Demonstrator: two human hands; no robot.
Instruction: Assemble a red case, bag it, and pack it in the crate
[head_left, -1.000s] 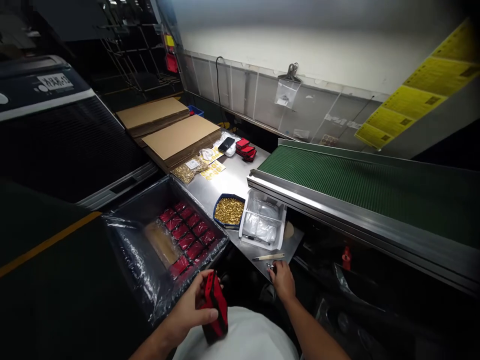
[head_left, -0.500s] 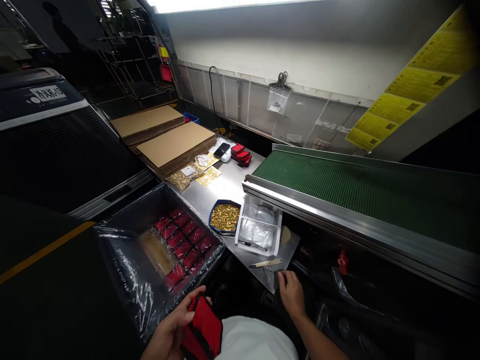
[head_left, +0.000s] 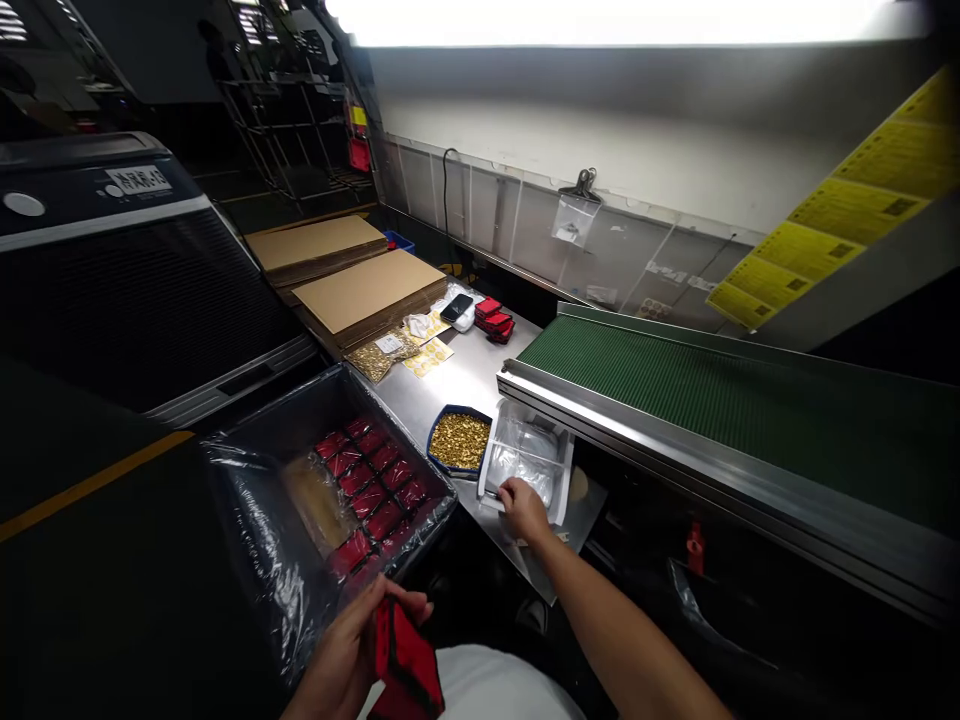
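My left hand (head_left: 349, 640) is closed around a red pouch with black edging (head_left: 409, 655), low in the view beside my lap. At the lower left corner of a white tray (head_left: 568, 480), my right hand (head_left: 523, 508) has its fingers pinched together. Whatever lies between those fingertips is hidden. Clear plastic bags (head_left: 525, 455) fill the tray, just beyond the hand. Left of it stands a blue bin (head_left: 433, 432) of small gold metal pieces (head_left: 461, 442). A pale-handled tool (head_left: 562, 538) lies partly covered beneath my right forearm.
A plastic-lined crate (head_left: 270, 410) on the left holds several wrapped red pouches (head_left: 367, 498). Cardboard sheets (head_left: 367, 290), a bag of gold pieces (head_left: 379, 355), a phone (head_left: 457, 308) and stacked red pouches (head_left: 493, 320) sit farther back. A green conveyor belt (head_left: 675, 375) runs along the right.
My right hand has moved up and left, from beside the pale-handled tool to the white tray's lower corner. The left hand still holds the red pouch, and the view has shifted slightly.
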